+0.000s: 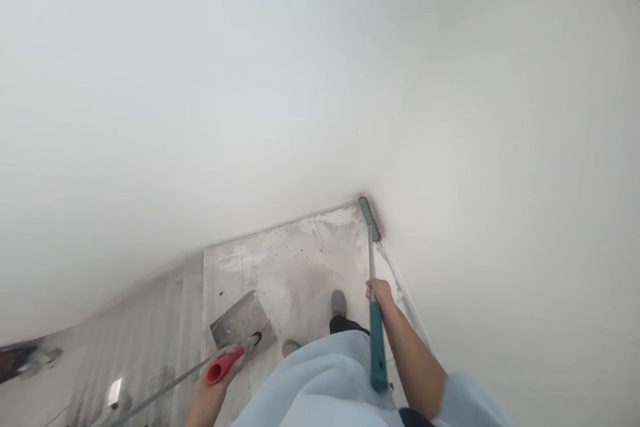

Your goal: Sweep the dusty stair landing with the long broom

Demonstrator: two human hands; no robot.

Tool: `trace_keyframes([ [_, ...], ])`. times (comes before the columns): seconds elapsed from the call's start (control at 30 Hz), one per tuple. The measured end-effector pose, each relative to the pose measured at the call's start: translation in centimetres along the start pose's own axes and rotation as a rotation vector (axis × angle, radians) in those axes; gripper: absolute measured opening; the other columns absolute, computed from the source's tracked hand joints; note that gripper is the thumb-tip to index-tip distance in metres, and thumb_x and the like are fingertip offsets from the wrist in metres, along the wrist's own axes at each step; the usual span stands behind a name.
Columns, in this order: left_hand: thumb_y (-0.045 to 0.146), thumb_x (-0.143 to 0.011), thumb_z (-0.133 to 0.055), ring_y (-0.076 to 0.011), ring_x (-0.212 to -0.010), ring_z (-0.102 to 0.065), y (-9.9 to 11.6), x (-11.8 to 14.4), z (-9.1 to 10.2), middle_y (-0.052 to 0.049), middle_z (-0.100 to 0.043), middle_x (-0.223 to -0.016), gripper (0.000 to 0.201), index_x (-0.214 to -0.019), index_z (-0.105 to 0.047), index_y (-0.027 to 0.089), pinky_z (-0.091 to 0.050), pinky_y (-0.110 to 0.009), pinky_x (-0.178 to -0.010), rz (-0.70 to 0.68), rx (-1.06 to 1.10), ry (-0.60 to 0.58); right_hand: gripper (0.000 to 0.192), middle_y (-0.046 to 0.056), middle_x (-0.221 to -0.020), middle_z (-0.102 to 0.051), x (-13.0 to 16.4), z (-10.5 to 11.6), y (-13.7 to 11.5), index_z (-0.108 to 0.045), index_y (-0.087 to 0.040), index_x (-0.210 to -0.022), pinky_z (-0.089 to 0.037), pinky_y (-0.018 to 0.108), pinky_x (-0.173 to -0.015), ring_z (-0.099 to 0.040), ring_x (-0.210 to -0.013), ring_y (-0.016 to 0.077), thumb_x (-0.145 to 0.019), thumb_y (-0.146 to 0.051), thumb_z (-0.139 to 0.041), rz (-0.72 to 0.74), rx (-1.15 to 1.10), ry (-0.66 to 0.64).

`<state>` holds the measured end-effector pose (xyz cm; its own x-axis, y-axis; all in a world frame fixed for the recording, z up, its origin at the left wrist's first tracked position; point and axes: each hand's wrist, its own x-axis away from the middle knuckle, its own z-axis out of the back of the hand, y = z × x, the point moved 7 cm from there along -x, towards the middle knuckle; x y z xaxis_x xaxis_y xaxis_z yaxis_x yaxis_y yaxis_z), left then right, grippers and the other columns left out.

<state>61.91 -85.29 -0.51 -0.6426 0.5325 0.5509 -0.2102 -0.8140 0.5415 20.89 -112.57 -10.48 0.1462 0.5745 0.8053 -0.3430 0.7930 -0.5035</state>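
Note:
I look down into a white-walled corner at a dusty concrete floor [295, 267]. My right hand [379, 291] grips the shaft of a green-handled broom [377, 340]; its brush head [371, 218] rests on the floor against the base of the right wall. My left hand [216, 380] holds the red handle [223, 365] of a metal dustpan [243, 321], whose pan lies flat on the floor in front of my feet. My grey shoes [339, 303] stand between the two tools.
White walls [250, 80] close in at left, front and right. A pale strip [405, 293] runs along the foot of the right wall. Ribbed metal sheeting [150, 333] lies left of the concrete. Dark and red objects [20, 359] sit at the far left edge.

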Motion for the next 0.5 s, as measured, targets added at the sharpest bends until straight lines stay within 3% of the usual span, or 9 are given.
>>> trace_keyframes([
  [0.1,0.062,-0.066,-0.062,-0.0342,-0.114,-0.068,1.3,-0.4,-1.1,-0.005,-0.076,-0.112,0.042,-0.094,-0.064,0.031,-0.051,-0.044,-0.103,-0.035,-0.023,-0.043,0.046,0.001,-0.032,-0.044,3.2,3.1,2.9,-0.041,-0.022,-0.034,-0.033,0.025,-0.038,-0.041,-0.031,0.0114,-0.077,-0.009,-0.053,-0.049,0.009,0.037],
  [0.2,0.061,-0.069,-0.059,-0.0315,-0.112,-0.069,2.4,-0.7,-1.7,-0.004,-0.076,-0.111,0.039,-0.092,-0.064,0.030,-0.053,-0.040,-0.101,-0.062,-0.020,-0.051,0.045,0.001,-0.033,-0.046,3.0,3.8,2.7,-0.042,-0.021,-0.034,-0.034,0.024,-0.038,-0.044,-0.032,0.0113,-0.073,-0.004,-0.055,-0.066,-0.014,0.094],
  [0.4,0.056,-0.067,-0.065,-0.0319,-0.112,-0.070,2.1,-0.3,-1.5,-0.005,-0.077,-0.109,0.039,-0.093,-0.066,0.028,-0.054,-0.040,-0.099,-0.054,0.030,-0.018,0.047,0.001,-0.033,-0.047,-4.6,-0.1,-6.5,-0.044,-0.021,-0.037,-0.037,0.023,-0.044,-0.045,-0.033,0.0100,-0.079,-0.005,-0.054,0.010,0.132,0.009],
  [0.5,0.053,-0.069,-0.066,-0.0307,-0.113,-0.070,1.4,0.2,-1.6,-0.003,-0.077,-0.111,0.035,-0.094,-0.068,0.029,-0.053,-0.040,-0.101,-0.061,0.056,0.004,0.045,0.000,-0.031,-0.045,-7.4,-0.5,-9.6,-0.045,-0.021,-0.039,-0.036,0.022,-0.044,-0.044,-0.034,0.0106,-0.079,-0.004,-0.052,0.045,0.180,-0.041],
])
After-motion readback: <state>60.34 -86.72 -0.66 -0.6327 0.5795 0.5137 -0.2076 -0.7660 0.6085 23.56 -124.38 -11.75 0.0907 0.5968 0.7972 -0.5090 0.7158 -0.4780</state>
